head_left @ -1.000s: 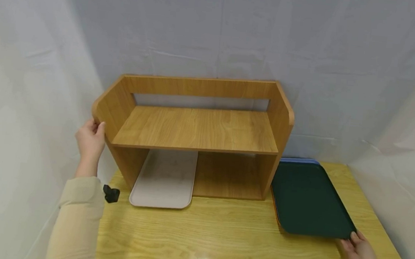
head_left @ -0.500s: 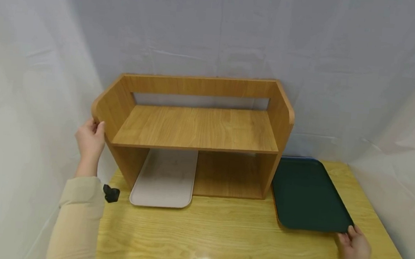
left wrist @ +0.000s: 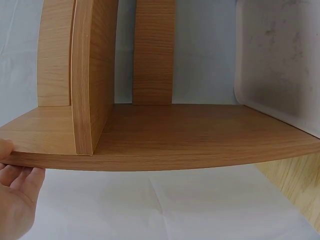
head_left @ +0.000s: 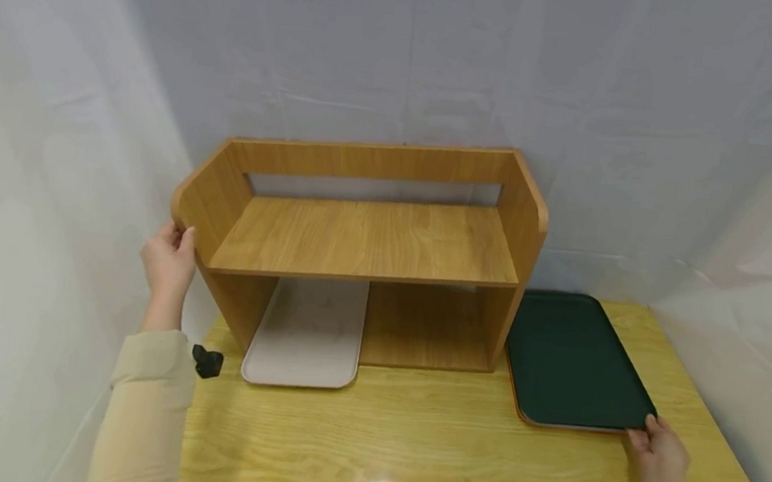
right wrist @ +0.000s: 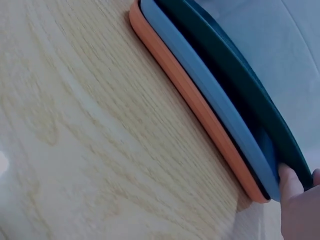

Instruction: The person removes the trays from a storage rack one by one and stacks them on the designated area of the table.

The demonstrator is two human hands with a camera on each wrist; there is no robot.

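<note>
Green tray (head_left: 575,361), gripped at its near corner by the right hand (head_left: 660,456), has dropped flush onto the tray stack (right wrist: 210,112) beside the shelf (head_left: 365,239). Left hand (head_left: 166,264) grips the shelf's side, steadying it.

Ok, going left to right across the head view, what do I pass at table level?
Left hand → black clip → beige tray → dark green tray → right hand.

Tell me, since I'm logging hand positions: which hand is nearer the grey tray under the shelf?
Left. The left hand holds the wooden shelf's left side panel, just left of the grey tray; the right hand grips the green tray's near corner, far right.
</note>
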